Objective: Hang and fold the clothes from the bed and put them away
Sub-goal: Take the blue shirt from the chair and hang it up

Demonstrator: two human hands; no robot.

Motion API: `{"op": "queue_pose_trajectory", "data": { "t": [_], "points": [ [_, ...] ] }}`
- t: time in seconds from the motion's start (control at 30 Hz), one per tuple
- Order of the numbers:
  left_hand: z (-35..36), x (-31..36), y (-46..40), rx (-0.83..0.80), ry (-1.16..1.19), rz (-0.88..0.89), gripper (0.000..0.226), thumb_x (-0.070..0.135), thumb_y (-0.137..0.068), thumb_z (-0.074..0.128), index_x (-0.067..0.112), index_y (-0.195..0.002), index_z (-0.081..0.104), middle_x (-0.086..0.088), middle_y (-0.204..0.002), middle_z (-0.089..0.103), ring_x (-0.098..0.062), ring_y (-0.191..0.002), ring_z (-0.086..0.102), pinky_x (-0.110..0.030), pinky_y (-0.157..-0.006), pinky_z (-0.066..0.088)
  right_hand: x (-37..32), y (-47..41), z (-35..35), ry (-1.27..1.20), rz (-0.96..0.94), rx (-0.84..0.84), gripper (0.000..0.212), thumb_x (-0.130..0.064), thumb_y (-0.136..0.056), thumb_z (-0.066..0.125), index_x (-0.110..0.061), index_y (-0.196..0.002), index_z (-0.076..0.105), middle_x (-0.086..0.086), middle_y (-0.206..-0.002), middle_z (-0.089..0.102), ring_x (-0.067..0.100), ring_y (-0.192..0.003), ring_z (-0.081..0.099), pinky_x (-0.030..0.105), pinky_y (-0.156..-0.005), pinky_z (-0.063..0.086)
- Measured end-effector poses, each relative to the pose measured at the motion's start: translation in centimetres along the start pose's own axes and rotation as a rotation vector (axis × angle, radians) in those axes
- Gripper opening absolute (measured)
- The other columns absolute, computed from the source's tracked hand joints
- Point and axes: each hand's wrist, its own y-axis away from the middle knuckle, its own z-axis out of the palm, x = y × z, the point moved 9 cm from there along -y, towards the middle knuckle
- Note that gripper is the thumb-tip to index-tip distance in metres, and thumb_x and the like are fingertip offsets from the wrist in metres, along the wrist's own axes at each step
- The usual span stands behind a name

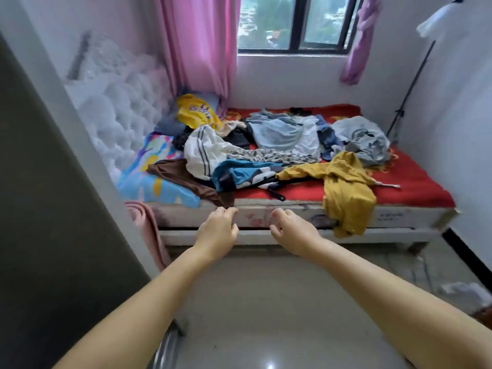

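Note:
A bed with a red cover (415, 179) carries a heap of several loose clothes. A mustard yellow garment (346, 193) hangs over the front edge at the right. Further left lie a blue and white printed piece (239, 174), a brown garment (183, 179) and a white striped shirt (202, 150). A light blue top (277, 134), a grey garment (364, 139) and a yellow jersey (194, 111) lie further back. My left hand (218, 230) and my right hand (292, 230) stretch out in front of the bed's front edge, fingers loosely curled, holding nothing and short of the clothes.
A dark wall or cabinet side (48, 209) fills the left. A pink towel (149, 225) hangs by the bed's corner. A white tufted headboard (119, 115) is at left, a pink curtain (202, 43) and window (292, 22) behind. A light stand (410, 89) stands at right. The floor (266, 302) is glossy tile.

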Motion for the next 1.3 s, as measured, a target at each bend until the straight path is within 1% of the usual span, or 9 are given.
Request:
{"op": "queue_pose_trajectory", "data": {
  "t": [0.2, 0.3, 0.43, 0.57, 0.73, 0.87, 1.0, 1.17, 1.3],
  "points": [
    [8.7, 15.5, -2.2, -0.222, -0.024, 0.393, 0.042, 0.019, -0.095, 0.045, 0.02, -0.136, 0.045, -0.005, -0.13, 0.049, -0.026, -0.12, 0.048, -0.041, -0.091, 0.047, 14.4, 10.9, -4.3, -0.065, 0.438, 0.153, 0.036, -0.037, -0.099, 0.041, -0.018, -0.13, 0.042, 0.007, -0.123, 0.05, 0.028, -0.1, 0.058, 0.04, -0.078, 0.05],
    [13.3, 22.6, 0.0, -0.34, -0.045, 0.62, 0.042, 0.022, -0.095, 0.046, 0.021, -0.137, 0.044, -0.005, -0.127, 0.049, -0.026, -0.117, 0.05, -0.037, -0.087, 0.049, 19.0, 19.0, -5.1, -0.09, 0.68, 0.239, 0.037, -0.037, -0.098, 0.041, -0.019, -0.13, 0.042, 0.007, -0.126, 0.049, 0.028, -0.106, 0.056, 0.038, -0.083, 0.047],
    [18.0, 29.9, 5.6, -0.463, -0.017, 0.892, 0.041, 0.023, -0.094, 0.048, 0.02, -0.135, 0.045, -0.005, -0.124, 0.049, -0.026, -0.116, 0.05, -0.038, -0.088, 0.048, 21.8, 30.5, -3.9, -0.108, 0.964, 0.321, 0.033, -0.037, -0.096, 0.042, -0.022, -0.125, 0.044, 0.006, -0.125, 0.049, 0.03, -0.108, 0.056, 0.035, -0.081, 0.042],
    [21.8, 34.5, 12.8, -0.58, -0.002, 1.059, 0.041, 0.024, -0.093, 0.047, 0.023, -0.133, 0.047, -0.003, -0.129, 0.049, -0.025, -0.118, 0.05, -0.035, -0.088, 0.048, 21.8, 40.9, -2.0, -0.111, 1.21, 0.346, 0.032, -0.036, -0.096, 0.043, -0.022, -0.124, 0.045, 0.005, -0.127, 0.05, 0.03, -0.108, 0.056, 0.035, -0.079, 0.043],
    [25.7, 39.7, 23.5, -0.722, -0.013, 1.271, 0.036, 0.024, -0.093, 0.044, 0.024, -0.128, 0.052, -0.003, -0.121, 0.052, -0.026, -0.114, 0.053, -0.039, -0.087, 0.049, 20.8, 53.8, 0.1, -0.141, 1.471, 0.383, 0.034, -0.037, -0.098, 0.041, -0.022, -0.128, 0.043, 0.0, -0.131, 0.048, 0.023, -0.104, 0.057, 0.037, -0.081, 0.047],
    [28.8, 42.8, 29.7, -0.798, -0.049, 1.349, 0.041, 0.022, -0.093, 0.042, 0.025, -0.133, 0.049, -0.002, -0.124, 0.051, -0.025, -0.114, 0.052, -0.037, -0.085, 0.048, 20.6, 61.1, 1.8, -0.196, 1.572, 0.428, 0.034, -0.034, -0.098, 0.043, -0.019, -0.129, 0.045, 0.003, -0.132, 0.049, 0.025, -0.11, 0.056, 0.042, -0.092, 0.047],
    [31.9, 46.2, 33.9, -0.837, -0.077, 1.387, 0.038, 0.021, -0.093, 0.042, 0.023, -0.129, 0.049, -0.004, -0.12, 0.051, -0.025, -0.109, 0.053, -0.035, -0.077, 0.049, 22.9, 66.6, 3.1, -0.199, 1.63, 0.398, 0.033, -0.035, -0.098, 0.043, -0.019, -0.127, 0.046, 0.003, -0.129, 0.051, 0.023, -0.096, 0.059, 0.039, -0.085, 0.05],
    [36.8, 50.0, 35.8, -0.873, -0.125, 1.283, 0.038, 0.021, -0.095, 0.043, 0.026, -0.131, 0.048, -0.002, -0.122, 0.05, -0.023, -0.111, 0.051, -0.038, -0.084, 0.051, 28.7, 70.8, 3.7, -0.273, 1.588, 0.358, 0.033, -0.035, -0.099, 0.042, -0.02, -0.128, 0.045, 0.002, -0.129, 0.049, 0.02, -0.09, 0.061, 0.041, -0.082, 0.052],
    [39.9, 52.6, 36.4, -0.89, -0.136, 1.193, 0.038, 0.024, -0.095, 0.043, 0.027, -0.133, 0.047, -0.002, -0.123, 0.051, -0.022, -0.111, 0.052, -0.035, -0.083, 0.049, 33.3, 72.6, 4.1, -0.303, 1.532, 0.288, 0.034, -0.035, -0.099, 0.04, -0.02, -0.13, 0.044, 0.002, -0.131, 0.049, 0.02, -0.094, 0.06, 0.041, -0.084, 0.051]
  ]
}}
